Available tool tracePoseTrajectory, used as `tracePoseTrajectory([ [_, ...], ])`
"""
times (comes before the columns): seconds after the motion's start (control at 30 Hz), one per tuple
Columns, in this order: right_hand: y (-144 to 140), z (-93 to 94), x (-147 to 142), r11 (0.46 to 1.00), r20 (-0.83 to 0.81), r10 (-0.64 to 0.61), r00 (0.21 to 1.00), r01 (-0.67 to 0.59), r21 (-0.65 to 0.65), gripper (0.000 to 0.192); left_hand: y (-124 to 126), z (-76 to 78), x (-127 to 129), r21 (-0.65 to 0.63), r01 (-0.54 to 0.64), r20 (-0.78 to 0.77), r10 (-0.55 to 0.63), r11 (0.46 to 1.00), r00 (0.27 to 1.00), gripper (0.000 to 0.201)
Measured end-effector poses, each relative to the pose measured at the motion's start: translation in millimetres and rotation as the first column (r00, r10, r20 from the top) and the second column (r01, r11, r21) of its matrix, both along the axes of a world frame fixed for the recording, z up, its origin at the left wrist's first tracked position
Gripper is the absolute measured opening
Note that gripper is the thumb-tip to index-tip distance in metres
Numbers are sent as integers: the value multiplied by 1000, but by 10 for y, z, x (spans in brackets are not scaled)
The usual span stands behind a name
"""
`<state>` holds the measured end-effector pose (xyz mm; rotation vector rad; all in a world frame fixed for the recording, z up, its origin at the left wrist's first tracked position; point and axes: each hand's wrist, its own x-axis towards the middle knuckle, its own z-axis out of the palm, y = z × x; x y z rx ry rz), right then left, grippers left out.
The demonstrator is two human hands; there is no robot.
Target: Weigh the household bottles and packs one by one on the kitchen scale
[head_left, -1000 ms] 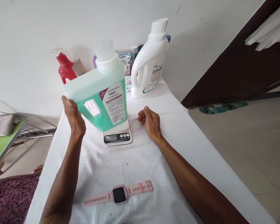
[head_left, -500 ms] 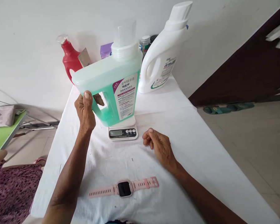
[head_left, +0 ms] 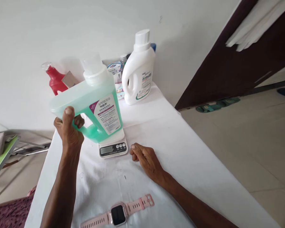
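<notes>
My left hand [head_left: 70, 129] is closed around the handle of a translucent bottle of green liquid [head_left: 106, 112], thumb on the near side and fingers through the handle gap. The bottle leans toward my left hand, its base right over the white kitchen scale [head_left: 113, 149]; whether it touches the plate I cannot tell. Just right of the scale, my right hand [head_left: 146, 160] lies on the white cloth with its fingers curled and nothing visible in them. A pink smartwatch [head_left: 118, 214] is spread out nearest to me.
Toward the wall stand a white detergent bottle [head_left: 140, 69], a red bottle [head_left: 55, 79] and a small box [head_left: 115, 68]. Green slippers [head_left: 217, 105] lie on the floor to the right. A green folding stand [head_left: 2, 155] is at the left, near a patterned garment [head_left: 11, 213].
The camera view has swung, so the table things appear further left and lower. My left hand still holds the bottle over the scale. My right hand stays curled beside it.
</notes>
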<state>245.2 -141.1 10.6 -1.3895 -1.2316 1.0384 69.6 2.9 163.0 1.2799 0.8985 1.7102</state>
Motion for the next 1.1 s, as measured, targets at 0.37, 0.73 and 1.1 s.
tracePoseTrajectory([
  [0.37,9,22,-3,999,-2,7,1000,-6,35,56,191,216,783,-13,183,74,-182,983,981,68],
  [0.73,-16,-18,10,999,38,19,999,-20,45,58,404,-233,1638,-125,330,94,-319,936,943,60],
  [1.1,9,-72,24,999,28,13,1000,-12,-41,59,598,-478,1599,-118,321,61,-316,940,947,63],
])
